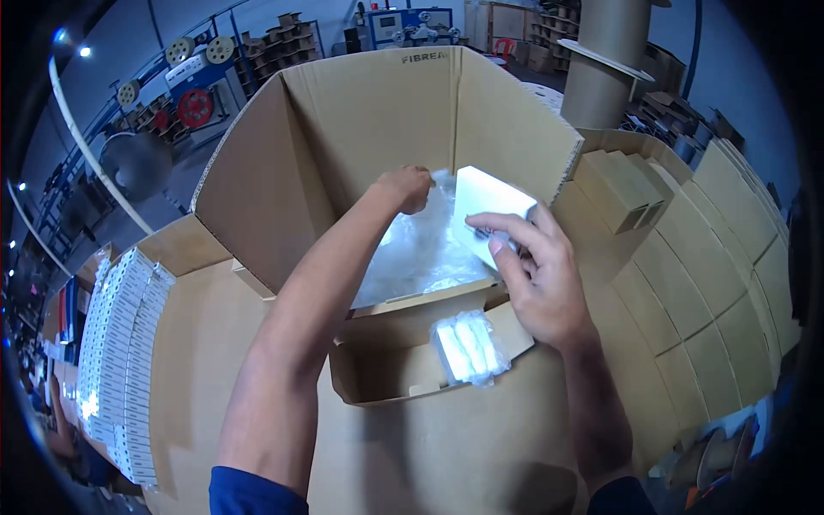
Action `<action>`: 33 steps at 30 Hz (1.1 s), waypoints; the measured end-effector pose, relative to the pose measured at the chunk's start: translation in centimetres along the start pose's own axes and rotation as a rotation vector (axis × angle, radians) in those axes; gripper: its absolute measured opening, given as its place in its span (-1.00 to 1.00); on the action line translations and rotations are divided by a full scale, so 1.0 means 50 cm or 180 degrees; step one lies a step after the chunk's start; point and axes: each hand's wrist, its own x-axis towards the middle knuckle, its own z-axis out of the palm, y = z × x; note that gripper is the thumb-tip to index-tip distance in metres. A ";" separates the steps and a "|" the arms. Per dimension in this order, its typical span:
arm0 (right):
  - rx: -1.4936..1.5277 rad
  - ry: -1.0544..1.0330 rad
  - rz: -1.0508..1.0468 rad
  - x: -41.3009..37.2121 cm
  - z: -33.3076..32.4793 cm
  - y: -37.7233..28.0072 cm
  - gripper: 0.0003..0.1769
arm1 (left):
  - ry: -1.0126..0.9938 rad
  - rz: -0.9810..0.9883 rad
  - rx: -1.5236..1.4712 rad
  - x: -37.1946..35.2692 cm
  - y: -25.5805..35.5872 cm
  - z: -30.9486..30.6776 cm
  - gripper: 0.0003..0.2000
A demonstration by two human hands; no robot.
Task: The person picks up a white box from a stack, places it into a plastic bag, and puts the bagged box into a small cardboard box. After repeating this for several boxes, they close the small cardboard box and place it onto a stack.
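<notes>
My left hand [408,189] reaches into the large cardboard box, fingers closed at the edge of the clear bubble wrap [416,245]; the fingertips are partly hidden. In my right hand [541,283] is a small white box [481,202], tilted above the front right of the large box, thumb and fingers gripping its near side. Below, an open small cardboard carton [378,373] stands against the large box [369,129]. A bundle of white pieces wrapped in bubble wrap [470,348] rests over the carton's right end.
Stacked white labelled boxes [124,360] line the left side of the cardboard-covered table [202,343]. On the right are rows of closed brown cartons [687,292] and a few more cartons [622,184] behind them. Large spools [605,64] and machines stand in the background.
</notes>
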 end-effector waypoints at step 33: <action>0.1491 -0.0061 0.0697 -0.416 0.049 -0.221 -0.74 | 0.3054 -0.0689 -0.4505 -0.951 0.404 0.064 -0.72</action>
